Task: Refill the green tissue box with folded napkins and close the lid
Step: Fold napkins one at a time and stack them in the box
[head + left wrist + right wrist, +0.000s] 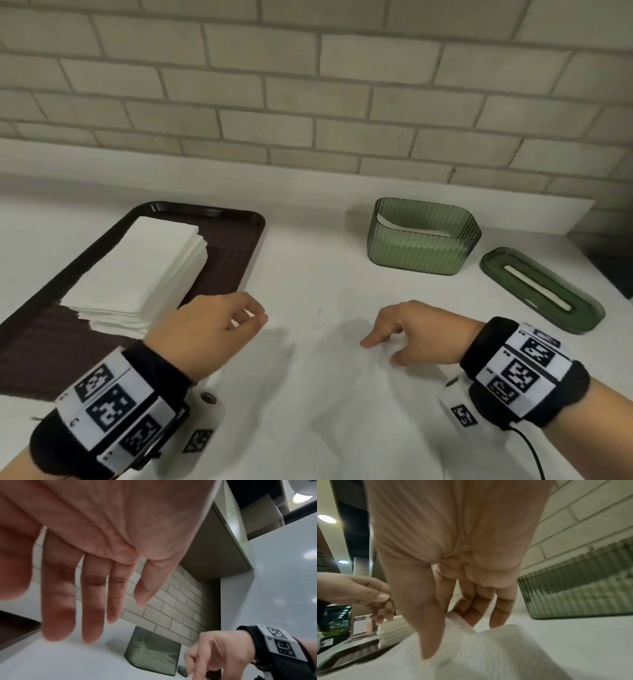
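napkin [488, 649] lies flat under the right hand [414, 334], whose fingers press it, green tissue box [423, 236] beyond; left hand [205, 329] loose, empty.

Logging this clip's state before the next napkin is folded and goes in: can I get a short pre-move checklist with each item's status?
1. Green box open on top: ok.
2. Lid off, lying right of the box: ok.
3. Napkin stack on the tray: ok.
4. Loose napkin under the right hand, fingertips on it: ok.
5. Left hand holding nothing: ok.
6. Room left in the box: cannot tell, though something white shows inside.
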